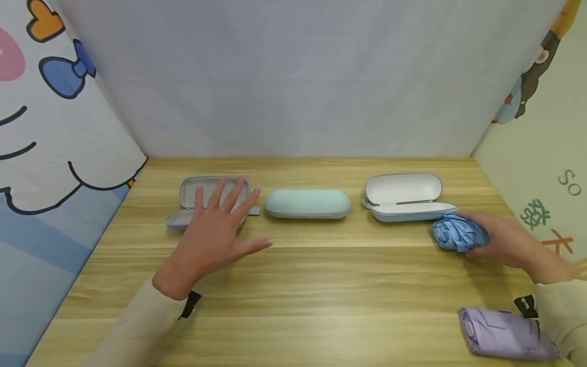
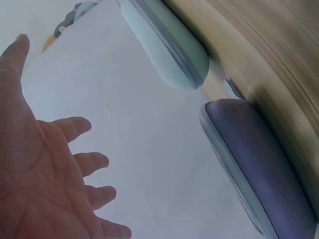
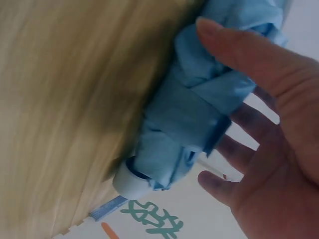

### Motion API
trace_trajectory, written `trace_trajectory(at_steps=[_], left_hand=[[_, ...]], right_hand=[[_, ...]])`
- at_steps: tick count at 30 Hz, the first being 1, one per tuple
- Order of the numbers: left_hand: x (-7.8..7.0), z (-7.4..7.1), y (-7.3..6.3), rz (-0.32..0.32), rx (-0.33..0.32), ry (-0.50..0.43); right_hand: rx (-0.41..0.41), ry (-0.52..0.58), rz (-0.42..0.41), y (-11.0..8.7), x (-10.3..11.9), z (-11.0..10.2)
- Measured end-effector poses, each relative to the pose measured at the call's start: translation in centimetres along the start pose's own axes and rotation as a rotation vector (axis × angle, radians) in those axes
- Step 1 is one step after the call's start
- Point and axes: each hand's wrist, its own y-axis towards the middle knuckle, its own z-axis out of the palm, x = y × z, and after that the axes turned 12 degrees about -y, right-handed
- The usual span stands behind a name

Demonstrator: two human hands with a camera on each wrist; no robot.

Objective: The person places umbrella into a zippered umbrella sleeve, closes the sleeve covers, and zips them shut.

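My right hand (image 1: 509, 239) grips a folded blue umbrella (image 1: 460, 233), thumb on one side and fingers behind. In the right wrist view, the umbrella (image 3: 184, 104) is loosely bundled, with a white cap (image 3: 130, 180) at one end. The umbrella lies at the front right corner of a light-blue hinged case (image 1: 403, 191) standing open with a white inside. My left hand (image 1: 215, 229) has its fingers spread and holds nothing. It overlaps an open grey-lined case (image 1: 185, 192), whose purple outside (image 2: 259, 159) shows in the left wrist view.
A closed mint-green case (image 1: 307, 204) lies between the two open ones. The lavender folded umbrella (image 1: 502, 334) rests at the front right, partly behind my right sleeve (image 1: 561, 306). White cloth (image 1: 312, 76) hangs behind the wooden table (image 1: 321, 295), with printed panels at both sides.
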Motion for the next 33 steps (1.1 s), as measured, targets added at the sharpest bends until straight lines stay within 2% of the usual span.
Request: trace_trajectory(at_steps=[9,13,16,20,23,27,33], left_hand=[[0.5,-0.1,-1.0,-0.039,0.031,-0.018],[0.6,-0.1,-1.0,-0.047,0.040,-0.015],[0.6,-0.2,-0.8,-0.041,0.037,0.003],[0.6,-0.3,-0.6,-0.037,0.029,0.012],[0.7,-0.2,-0.6,-0.038,0.029,0.004],[0.7,0.0,-0.6,-0.040,0.034,-0.015],[0.6,0.4,-0.7,-0.030,0.040,-0.027]], right_hand=[[-0.001,-0.028,0.010,0.1,-0.1,0.3],[0.032,-0.047,0.008,-0.1,-0.2,-0.2],[0.085,-0.037,0.038,-0.5,-0.2,-1.3],[0.125,-0.019,0.097,-0.5,0.0,-4.3],[0.091,-0.018,0.110,0.3,0.5,-7.2],[-0.001,0.017,0.096,2.5,1.7,-10.6],[-0.122,0.282,0.086,6.0,3.4,-13.2]])
